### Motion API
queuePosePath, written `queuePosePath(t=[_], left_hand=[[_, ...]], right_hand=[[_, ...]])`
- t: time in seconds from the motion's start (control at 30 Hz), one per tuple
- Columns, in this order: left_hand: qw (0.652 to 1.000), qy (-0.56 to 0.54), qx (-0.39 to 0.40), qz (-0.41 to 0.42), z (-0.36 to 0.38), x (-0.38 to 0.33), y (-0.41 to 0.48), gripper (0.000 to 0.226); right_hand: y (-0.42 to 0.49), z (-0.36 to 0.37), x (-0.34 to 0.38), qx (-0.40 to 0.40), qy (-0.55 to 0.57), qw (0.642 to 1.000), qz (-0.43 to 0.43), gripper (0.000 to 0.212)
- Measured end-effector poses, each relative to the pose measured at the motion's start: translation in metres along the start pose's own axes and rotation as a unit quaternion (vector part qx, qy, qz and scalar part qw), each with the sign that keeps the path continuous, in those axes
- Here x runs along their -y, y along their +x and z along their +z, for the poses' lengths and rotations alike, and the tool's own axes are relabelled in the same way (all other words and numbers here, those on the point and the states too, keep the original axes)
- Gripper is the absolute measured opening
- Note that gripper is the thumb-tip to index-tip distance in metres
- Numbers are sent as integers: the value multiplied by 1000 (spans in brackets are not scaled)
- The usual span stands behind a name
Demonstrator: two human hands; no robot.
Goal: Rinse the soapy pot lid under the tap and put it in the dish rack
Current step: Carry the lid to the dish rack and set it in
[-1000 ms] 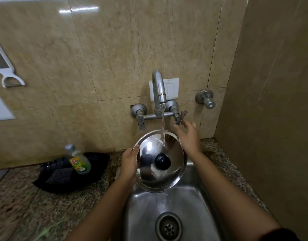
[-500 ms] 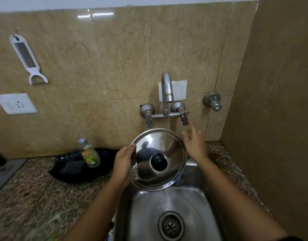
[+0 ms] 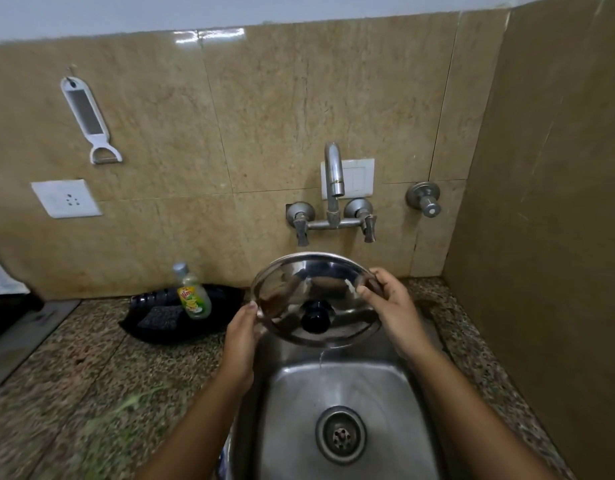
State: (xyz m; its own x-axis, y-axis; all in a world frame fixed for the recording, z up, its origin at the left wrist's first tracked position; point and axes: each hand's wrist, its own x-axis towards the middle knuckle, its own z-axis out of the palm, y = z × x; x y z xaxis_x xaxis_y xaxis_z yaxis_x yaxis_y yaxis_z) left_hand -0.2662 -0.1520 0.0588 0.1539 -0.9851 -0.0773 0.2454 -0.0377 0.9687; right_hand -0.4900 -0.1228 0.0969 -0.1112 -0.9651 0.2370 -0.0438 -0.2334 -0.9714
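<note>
Both hands are on the lid [image 3: 316,299], held tilted over the sink [image 3: 340,386] and below the tap [image 3: 334,171]. Left hand [image 3: 242,336] pinches the left rim, right hand [image 3: 391,299] has its fingers curled over the right rim. Black knob faces the camera. A thin trickle drips off the lid's bottom edge into the sink. Soap bottle [image 3: 191,292] sits left of the sink.

- A home kitchen, at the washing-up corner
- A small steel sink [image 3: 337,382] with a round drain [image 3: 340,434] is set into a speckled granite counter [image 3: 74,368]
- A wall tap [image 3: 334,174] with two handles sticks out of glossy beige tiles [image 3: 271,109]
- A bottle of dish soap [image 3: 192,292] stands on a black tray [image 3: 167,327] with a scrub pad
- A white peeler [image 3: 89,123] hangs above a wall socket [image 3: 65,199]
</note>
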Motion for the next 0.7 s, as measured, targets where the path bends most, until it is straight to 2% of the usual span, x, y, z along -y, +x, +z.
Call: queuePosePath(t=[0.1, 0.2, 0.4, 0.47, 0.6, 0.7], left_hand=[[999, 46, -27, -4, -7, 3, -5, 23], [998, 50, -22, -18, -16, 4, -4, 27], [998, 49, -31, -14, -38, -21, 11, 24], [998, 32, -40, -22, -55, -35, 21, 26], [996, 11, -80, -21, -119, -70, 53, 30], [994, 2, -106, -7, -179, -101, 71, 32]], right_hand=[[-5, 4, 10, 17, -28, 999, -24, 12], [-7, 5, 13, 19, -34, 999, -35, 12], [5, 33, 22, -31, 15, 999, -28, 9], [12, 59, 26, -53, 62, 997, -14, 6], [33, 152, 32, -86, 200, 976, 19, 20], [48, 229, 41, -101, 278, 954, 51, 16]])
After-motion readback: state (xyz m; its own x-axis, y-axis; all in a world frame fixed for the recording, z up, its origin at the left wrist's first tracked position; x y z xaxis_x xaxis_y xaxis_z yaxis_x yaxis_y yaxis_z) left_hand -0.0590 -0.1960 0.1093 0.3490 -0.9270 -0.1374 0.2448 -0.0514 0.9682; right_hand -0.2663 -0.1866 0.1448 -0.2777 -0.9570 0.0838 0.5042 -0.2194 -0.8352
